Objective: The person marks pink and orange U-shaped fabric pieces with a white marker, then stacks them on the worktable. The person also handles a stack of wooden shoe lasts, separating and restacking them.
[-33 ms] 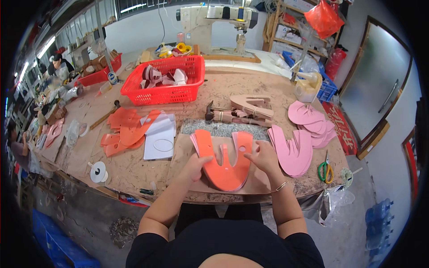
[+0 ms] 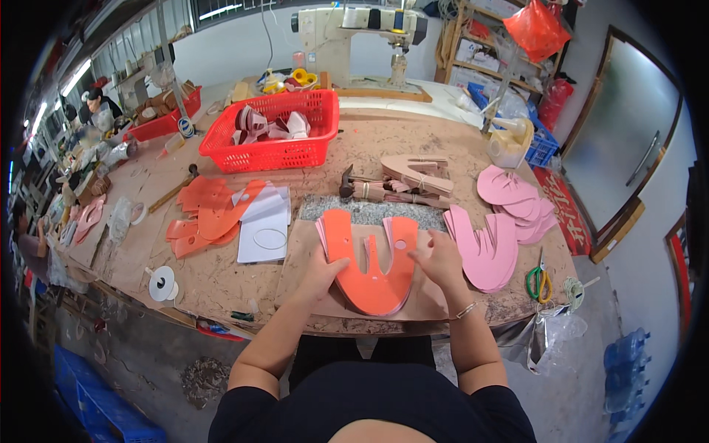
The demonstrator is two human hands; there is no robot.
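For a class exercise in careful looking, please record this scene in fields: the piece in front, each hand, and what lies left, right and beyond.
Orange stack: U-shaped, pink layers beneath
Left hand: thumb on the stack's left side
Right hand: at the stack's right edge
Left: white paper, spool
Right: pink stack, scissors
Beyond: hammer, red basket

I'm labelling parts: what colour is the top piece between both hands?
The top piece is orange, seen best in the head view.
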